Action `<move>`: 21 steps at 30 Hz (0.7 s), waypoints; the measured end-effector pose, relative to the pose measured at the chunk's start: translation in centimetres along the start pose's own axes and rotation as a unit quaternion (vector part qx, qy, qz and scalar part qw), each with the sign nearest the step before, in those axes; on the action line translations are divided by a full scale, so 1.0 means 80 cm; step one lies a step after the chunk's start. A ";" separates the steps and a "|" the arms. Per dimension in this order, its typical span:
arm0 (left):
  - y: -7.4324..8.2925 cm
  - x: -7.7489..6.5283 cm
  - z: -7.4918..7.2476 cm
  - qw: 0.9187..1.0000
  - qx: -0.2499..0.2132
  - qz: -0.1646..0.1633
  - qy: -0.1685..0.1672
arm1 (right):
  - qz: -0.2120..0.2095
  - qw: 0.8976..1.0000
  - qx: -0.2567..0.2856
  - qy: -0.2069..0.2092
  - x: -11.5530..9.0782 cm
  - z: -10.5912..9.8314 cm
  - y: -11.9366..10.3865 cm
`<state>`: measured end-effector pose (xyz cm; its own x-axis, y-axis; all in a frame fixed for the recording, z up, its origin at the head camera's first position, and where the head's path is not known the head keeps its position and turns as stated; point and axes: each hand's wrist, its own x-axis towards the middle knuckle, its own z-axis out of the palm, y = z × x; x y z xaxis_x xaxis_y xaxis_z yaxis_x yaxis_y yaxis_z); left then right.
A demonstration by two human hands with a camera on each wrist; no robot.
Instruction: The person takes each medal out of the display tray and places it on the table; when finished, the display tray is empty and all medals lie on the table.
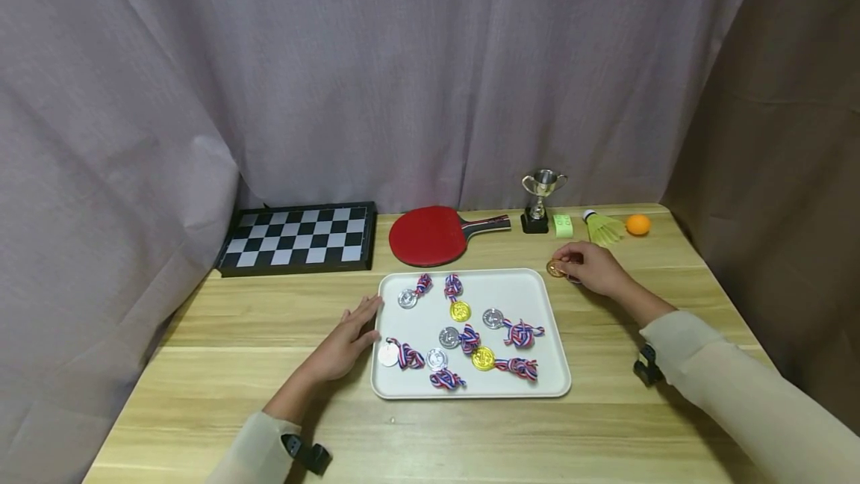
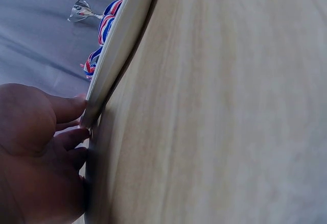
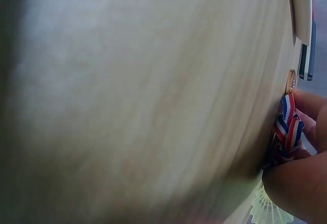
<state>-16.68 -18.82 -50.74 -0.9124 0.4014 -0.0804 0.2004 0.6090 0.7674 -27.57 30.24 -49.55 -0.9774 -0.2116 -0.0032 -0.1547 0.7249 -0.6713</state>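
Gray cloth (image 1: 403, 81) hangs at the back, behind a wood counter (image 1: 430, 435). On the left, a black and white board (image 1: 298, 237) lies near the cloth. Next comes the left hand (image 1: 341, 346). Its fingers are a bit spread and touch the left edge of a white tray (image 1: 524, 287). Seven medals (image 1: 460, 311) lie on the tray with red, white and blue ribbons: two gold, the rest silver or pale. Behind the tray is a red bat (image 1: 427, 236), its handle pointing right. Then a little cup (image 1: 543, 184) stands upright, with a green block (image 1: 563, 226) just beside it. In front of the block, just past the tray's right edge, is a bronze medal (image 1: 554, 268). The right hand (image 1: 593, 269) pinches it in its fingers. I cannot tell if it touches the counter. Behind that hand lies a yellow-green shuttlecock (image 1: 605, 231), then an orange ball (image 1: 637, 225). Brown cloth (image 1: 786, 163) hangs far right.
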 end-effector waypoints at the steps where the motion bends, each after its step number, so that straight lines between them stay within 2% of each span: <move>1: 0.000 0.000 0.000 1.000 0.000 0.000 0.000 | 0.002 1.000 0.001 -0.001 0.000 0.000 0.000; 7: 0.000 0.000 0.000 1.000 0.005 0.001 -0.001 | 0.008 1.000 -0.008 -0.001 0.001 -0.006 0.001; 12: -0.001 -0.001 0.001 1.000 0.005 0.006 0.007 | -0.005 1.000 -0.027 0.011 -0.001 -0.012 -0.002; 21: 0.000 0.000 0.001 1.000 -0.001 0.013 0.004 | -0.021 1.000 -0.009 0.009 -0.022 -0.022 -0.028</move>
<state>-16.61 -18.75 -50.80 -0.9101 0.4106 -0.0556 0.2227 0.5979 0.7700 -25.77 30.10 -46.73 -0.9724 -0.2302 0.0381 -0.1979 0.7275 -0.6569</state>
